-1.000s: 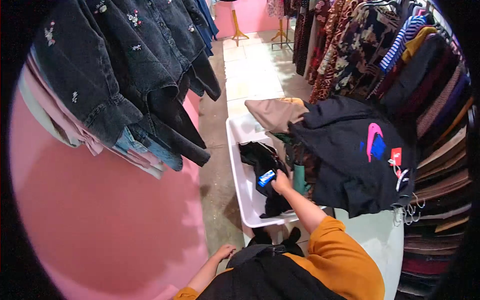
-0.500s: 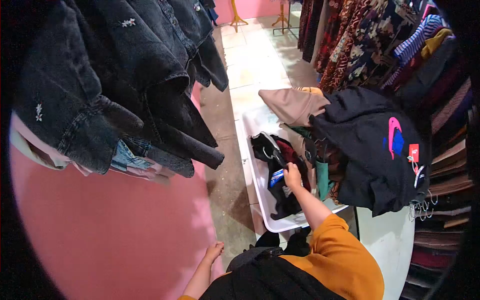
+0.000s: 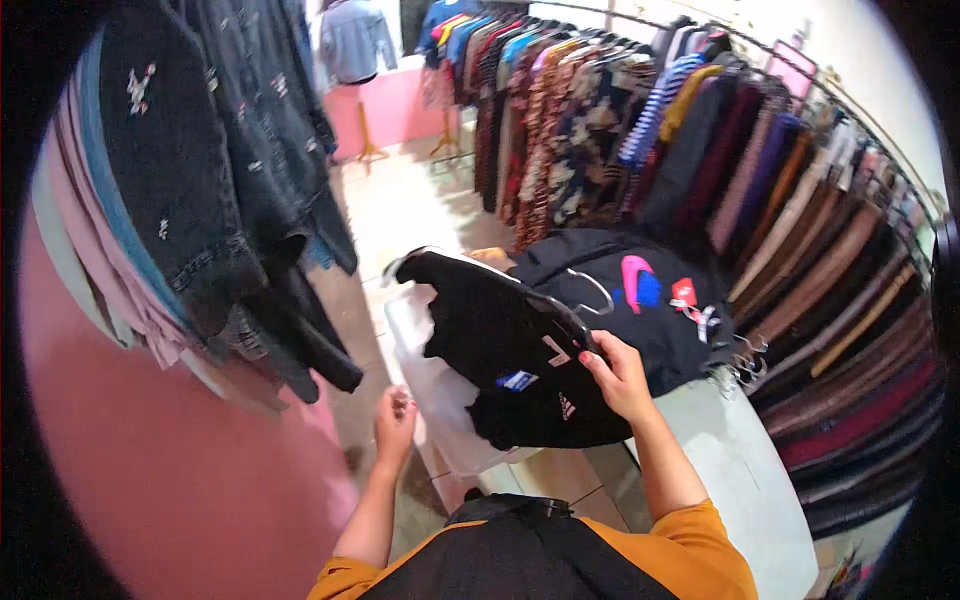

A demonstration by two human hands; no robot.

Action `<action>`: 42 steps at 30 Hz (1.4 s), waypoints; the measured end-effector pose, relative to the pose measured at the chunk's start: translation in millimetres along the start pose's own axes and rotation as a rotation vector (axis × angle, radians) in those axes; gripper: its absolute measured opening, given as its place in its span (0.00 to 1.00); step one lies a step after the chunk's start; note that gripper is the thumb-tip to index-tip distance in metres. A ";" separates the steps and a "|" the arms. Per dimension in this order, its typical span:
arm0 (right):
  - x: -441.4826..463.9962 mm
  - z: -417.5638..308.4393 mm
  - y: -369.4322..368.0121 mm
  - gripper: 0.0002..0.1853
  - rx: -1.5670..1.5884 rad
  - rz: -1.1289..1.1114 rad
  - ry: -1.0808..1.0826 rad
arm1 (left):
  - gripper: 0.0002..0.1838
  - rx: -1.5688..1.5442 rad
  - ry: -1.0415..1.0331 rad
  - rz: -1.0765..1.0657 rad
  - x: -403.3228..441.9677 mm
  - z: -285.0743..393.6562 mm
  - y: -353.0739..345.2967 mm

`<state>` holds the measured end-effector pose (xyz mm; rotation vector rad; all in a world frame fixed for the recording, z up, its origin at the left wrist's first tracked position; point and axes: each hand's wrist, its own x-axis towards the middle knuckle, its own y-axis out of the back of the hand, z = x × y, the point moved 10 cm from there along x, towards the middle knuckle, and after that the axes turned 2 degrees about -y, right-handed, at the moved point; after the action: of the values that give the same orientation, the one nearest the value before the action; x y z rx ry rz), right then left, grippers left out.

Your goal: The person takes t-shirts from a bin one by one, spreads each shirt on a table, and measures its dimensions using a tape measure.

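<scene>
My right hand (image 3: 618, 378) is closed on the right end of a black garment (image 3: 520, 365) on a hanger, lifted over the white plastic bin (image 3: 408, 325). A white printed logo, a blue-and-white tag and a white label show on the cloth. The metal hanger hook (image 3: 592, 288) points away from me. To the left of the garment, my left hand (image 3: 394, 428) is raised with its fingers curled together. Something small may be in its fingertips, too small to name. Part of the bin is hidden by the garment.
A black piece with a pink and blue print (image 3: 640, 280) and a red tag lies on the white table (image 3: 740, 455), with hanger hooks at its edge. Dark denim jackets (image 3: 215, 170) hang left above a pink surface (image 3: 170, 450). Racks of clothes (image 3: 560, 130) line the back and right.
My right hand has lifted the black garment on its hanger up out of the bin. My left hand has risen from low down towards the bin. The view has tilted up.
</scene>
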<state>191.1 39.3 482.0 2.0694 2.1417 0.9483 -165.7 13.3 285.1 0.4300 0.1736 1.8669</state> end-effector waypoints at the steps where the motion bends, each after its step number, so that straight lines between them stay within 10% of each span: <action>1: -17.9 -14.5 27.6 0.10 -0.061 0.021 -0.015 | 0.22 0.029 -0.082 0.062 7.4 35.3 2.0; 10: -281.0 -122.2 273.2 0.06 -0.145 0.591 0.124 | 0.60 0.145 -0.747 0.281 -72.2 306.0 -64.8; 17: -505.8 -188.0 348.9 0.15 -0.403 0.962 0.030 | 0.60 -0.220 -1.172 -0.359 -239.9 383.9 -210.8; 22: -612.2 -231.1 371.6 0.18 -0.612 1.141 -0.139 | 0.35 -1.036 -0.209 -1.307 -344.9 361.0 -303.3; 23: -625.3 -238.5 373.2 0.19 -0.671 1.177 -0.175 | 0.33 -0.928 -0.552 -1.155 -347.8 341.0 -313.8; 27: -662.9 -229.5 390.2 0.13 -0.600 1.290 -0.127 | 0.26 -0.830 -0.538 -1.257 -370.7 315.9 -340.9; 33: -618.8 -149.9 477.5 0.10 -1.025 1.155 -0.490 | 0.27 -1.010 0.319 -1.423 -372.0 267.2 -429.5; 36: -595.2 -43.6 519.1 0.10 -1.210 1.037 -0.611 | 0.26 -0.794 0.552 -1.128 -360.3 256.1 -461.2; 40: -569.1 131.2 550.7 0.12 -1.049 0.851 -0.846 | 0.32 -0.614 0.484 -0.927 -323.2 180.2 -538.3; 42: -569.1 212.6 551.6 0.15 -1.013 0.722 -0.920 | 0.31 -0.280 -0.002 -0.722 -291.2 164.4 -554.2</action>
<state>846.7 -427.2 321.4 1.9861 0.3206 0.6256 467.0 -89.5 194.7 0.1405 0.0500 1.1557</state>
